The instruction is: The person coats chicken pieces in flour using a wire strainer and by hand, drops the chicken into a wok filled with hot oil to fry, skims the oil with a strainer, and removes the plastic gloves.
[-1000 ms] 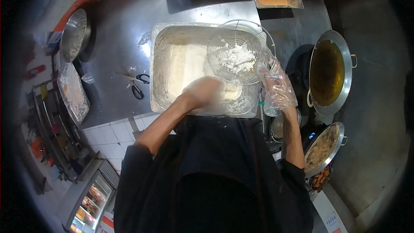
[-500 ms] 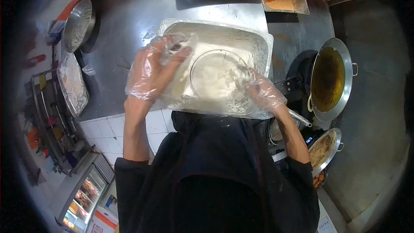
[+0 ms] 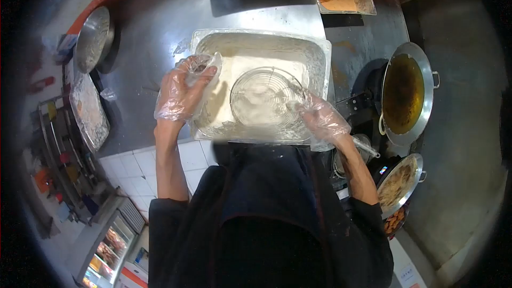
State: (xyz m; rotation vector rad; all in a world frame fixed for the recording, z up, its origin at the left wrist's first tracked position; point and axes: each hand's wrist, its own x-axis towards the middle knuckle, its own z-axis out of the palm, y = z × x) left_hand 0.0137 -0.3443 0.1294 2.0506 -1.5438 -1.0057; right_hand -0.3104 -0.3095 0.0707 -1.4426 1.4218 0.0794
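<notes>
Both hands are gloved in clear plastic and held well apart. The left hand [image 3: 184, 88] is raised at the near-left side of a flour-dusted steel pan [image 3: 316, 53], palm inward, fingers curled, thumb parted from the fingertips; contact with the rim cannot be confirmed. Its forearm [image 3: 169, 160] runs almost straight forward from a dark sleeve [image 3: 169, 210]. The right hand [image 3: 322, 117] is clamped on a round wire strainer [image 3: 261, 96] close to the hoop, wrist turned inward, forearm slanting towards the left hand; the handle [image 3: 368, 146] projects behind the wrist. The strainer lies between the hands, within the pan's outline and over the flour [image 3: 242, 65]. Whitish matter shows blurred in its mesh; whether the mesh touches the flour cannot be determined.

To the right of the right hand stands a wok of dark oil [image 3: 405, 96]; behind that hand, nearer the body, is a second wok with foaming contents [image 3: 400, 184]. A small lit display [image 3: 383, 170] beside it is unreadable. A printed label [image 3: 408, 276], further back on the right, is too small to read. Left of the left hand are a steel bowl [image 3: 93, 40] and a flour-coated tray [image 3: 89, 112].
</notes>
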